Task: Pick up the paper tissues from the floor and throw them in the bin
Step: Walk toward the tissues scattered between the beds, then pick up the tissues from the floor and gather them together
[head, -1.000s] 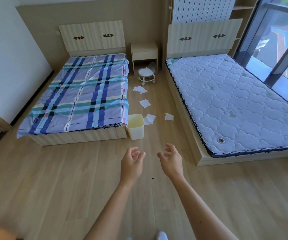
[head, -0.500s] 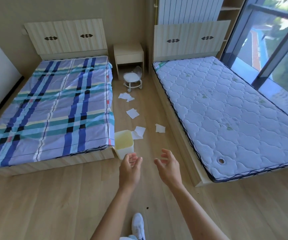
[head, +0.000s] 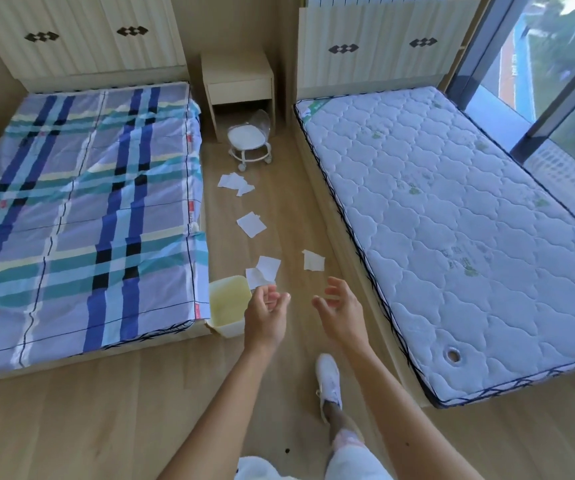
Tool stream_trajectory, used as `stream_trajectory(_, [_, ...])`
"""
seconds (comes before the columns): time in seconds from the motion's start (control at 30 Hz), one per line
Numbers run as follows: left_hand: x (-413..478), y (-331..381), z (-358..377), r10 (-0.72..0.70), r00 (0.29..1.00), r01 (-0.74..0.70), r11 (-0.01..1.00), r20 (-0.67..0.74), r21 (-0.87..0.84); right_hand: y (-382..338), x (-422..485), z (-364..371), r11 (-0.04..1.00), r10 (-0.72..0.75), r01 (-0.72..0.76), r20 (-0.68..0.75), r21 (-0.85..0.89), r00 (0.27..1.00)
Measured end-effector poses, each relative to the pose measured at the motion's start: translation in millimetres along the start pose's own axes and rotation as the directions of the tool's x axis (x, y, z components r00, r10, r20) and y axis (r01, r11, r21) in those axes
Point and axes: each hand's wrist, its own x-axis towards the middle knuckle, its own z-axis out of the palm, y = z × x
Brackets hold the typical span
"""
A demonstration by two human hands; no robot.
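White tissues [head: 251, 224] — about six — one yellow bin [head: 228, 306].

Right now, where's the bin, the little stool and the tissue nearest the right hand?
bin [head: 224, 308]: head view, inner wall.
little stool [head: 247, 135]: head view, white seat.
tissue nearest the right hand [head: 313, 261]: head view, its middle.
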Motion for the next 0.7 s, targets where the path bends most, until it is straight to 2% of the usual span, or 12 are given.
stream_trajectory(0.3, [145, 47, 72, -0.098, 0.988, 0.098, 0.995, -0.123, -0.007, -30, 193, 3, 0.997, -0.028, 0.042, 0.201, -0.067, 0.979])
stream_trajectory(0.53, [240, 65, 82, -0.186, 0.965, 0.191, 0.982, -0.183, 0.011, -61, 311, 37, 0.979, -0.019, 0.086, 0.338, -0.183, 0.941])
stream_trajectory(0.7, [323, 62, 83, -0.222, 0.961, 0.234, 0.971, -0.167, 0.055, -69, 382, 77, 0.969, 0.019, 0.075, 0.377, -0.235, 0.926])
